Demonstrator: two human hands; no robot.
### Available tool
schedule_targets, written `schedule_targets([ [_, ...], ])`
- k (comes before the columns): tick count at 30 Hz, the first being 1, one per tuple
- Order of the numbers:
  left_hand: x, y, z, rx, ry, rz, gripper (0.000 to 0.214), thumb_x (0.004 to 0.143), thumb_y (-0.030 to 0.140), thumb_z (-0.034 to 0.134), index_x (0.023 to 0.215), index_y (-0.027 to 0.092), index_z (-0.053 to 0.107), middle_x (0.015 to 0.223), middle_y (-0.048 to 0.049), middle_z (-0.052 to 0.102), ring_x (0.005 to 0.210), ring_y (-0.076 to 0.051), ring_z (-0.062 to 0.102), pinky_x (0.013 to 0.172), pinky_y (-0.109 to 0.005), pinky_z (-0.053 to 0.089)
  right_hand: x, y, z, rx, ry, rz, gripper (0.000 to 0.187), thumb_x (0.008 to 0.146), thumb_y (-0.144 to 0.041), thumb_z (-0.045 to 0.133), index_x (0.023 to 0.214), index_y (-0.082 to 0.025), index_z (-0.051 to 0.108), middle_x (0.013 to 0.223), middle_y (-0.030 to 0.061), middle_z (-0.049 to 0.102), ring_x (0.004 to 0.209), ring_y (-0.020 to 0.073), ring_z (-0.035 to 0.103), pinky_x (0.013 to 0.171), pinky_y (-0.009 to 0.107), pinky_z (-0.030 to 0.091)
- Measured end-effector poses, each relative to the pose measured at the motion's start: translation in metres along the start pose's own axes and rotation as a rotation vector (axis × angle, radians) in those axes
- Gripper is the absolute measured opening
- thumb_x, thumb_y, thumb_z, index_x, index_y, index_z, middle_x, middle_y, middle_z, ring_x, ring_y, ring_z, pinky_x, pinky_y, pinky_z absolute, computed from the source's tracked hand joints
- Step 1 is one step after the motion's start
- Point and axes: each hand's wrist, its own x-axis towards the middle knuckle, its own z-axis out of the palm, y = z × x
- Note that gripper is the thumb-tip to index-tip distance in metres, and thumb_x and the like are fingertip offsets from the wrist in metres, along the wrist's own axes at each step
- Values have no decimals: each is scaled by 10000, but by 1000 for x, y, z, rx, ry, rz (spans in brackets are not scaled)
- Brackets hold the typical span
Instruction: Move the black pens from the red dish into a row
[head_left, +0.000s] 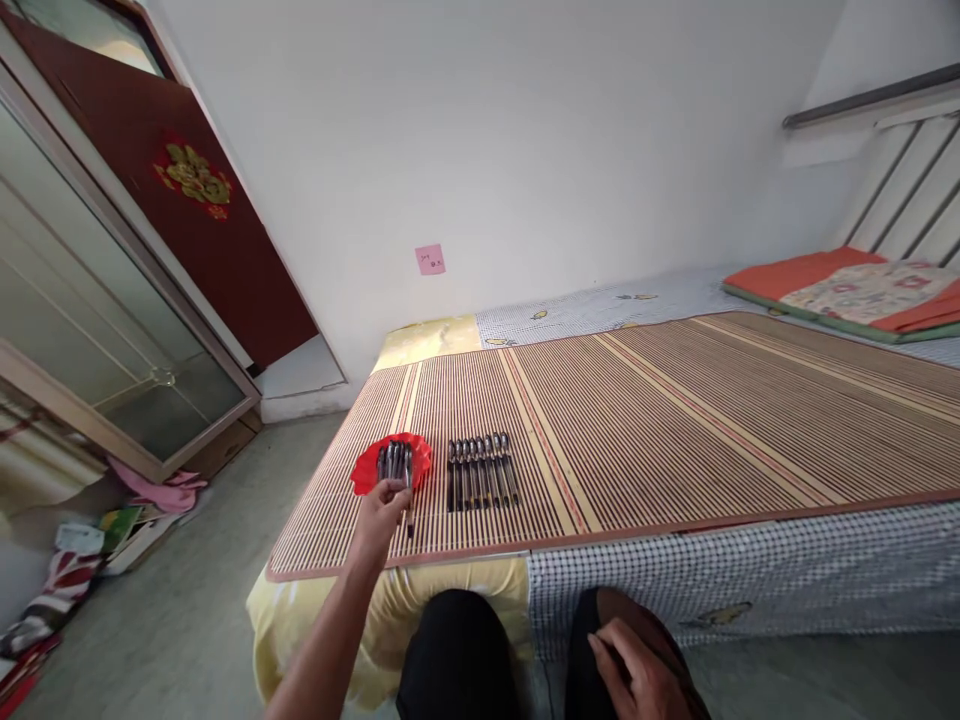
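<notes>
Head view. Left hand (390,496): grip closed in a fingertip pinch, apt for a slim black pen (410,522), beside bunched pens (392,458) in the red dish (364,472). Right hand (639,675): fingers loosely parted, apparently empty, on the knee (584,628). Pen row (482,472): parallel on the mat (660,430), presumably so each stays distinct.

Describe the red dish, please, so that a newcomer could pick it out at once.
Start with the striped mat on the bed and go to its near left part, by the left hand. There, left of a row of black pens, sits the red dish, with more pens in it. Its wavy rim and red colour set it apart from the slim, dark pens.
</notes>
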Motion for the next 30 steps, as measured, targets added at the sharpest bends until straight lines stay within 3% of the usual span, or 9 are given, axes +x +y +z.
schedule_targets([
  [2,-28,1,10,-149,-94,-50,265,660,423,681,729,184,590,643,-8,607,570,-160,568,516,-258,432,0,0,0,-15,10,-9,285,1009,-343,473,742,-243,483,644,-35,508,550,122,566,576,191,485],
  [5,-67,4,24,-612,-263,-242,293,654,352,806,794,157,639,707,4,600,606,-123,568,580,-234,466,-1,1,0,-17,5,-9,286,1014,-346,465,749,-242,493,654,-31,526,559,127,571,588,203,491],
  [8,-96,4,34,-811,-378,-339,274,674,297,857,794,139,669,736,-1,592,614,-99,545,581,-208,456,-3,0,-1,-17,-6,9,300,1020,-361,448,751,-241,504,662,-24,544,574,135,581,592,213,494],
  [12,-118,1,41,-881,-453,-369,272,697,290,868,823,143,676,749,-8,602,618,-107,547,575,-214,444,-3,-3,-4,-12,-20,49,325,1024,-386,438,743,-239,511,665,-20,547,589,141,580,600,225,495],
  [19,-139,5,43,-876,-467,-397,332,651,281,913,812,152,653,717,5,605,594,-94,531,579,-207,432,-8,-6,-14,-11,22,71,341,1019,-401,442,732,-237,527,660,-16,562,591,140,587,602,224,492],
  [30,-176,8,41,-841,-577,-375,400,608,278,943,830,164,631,729,-9,647,565,-86,534,530,-187,361,-22,3,-52,-100,121,61,335,1004,-425,461,731,-247,537,648,-15,582,579,144,626,602,218,499],
])
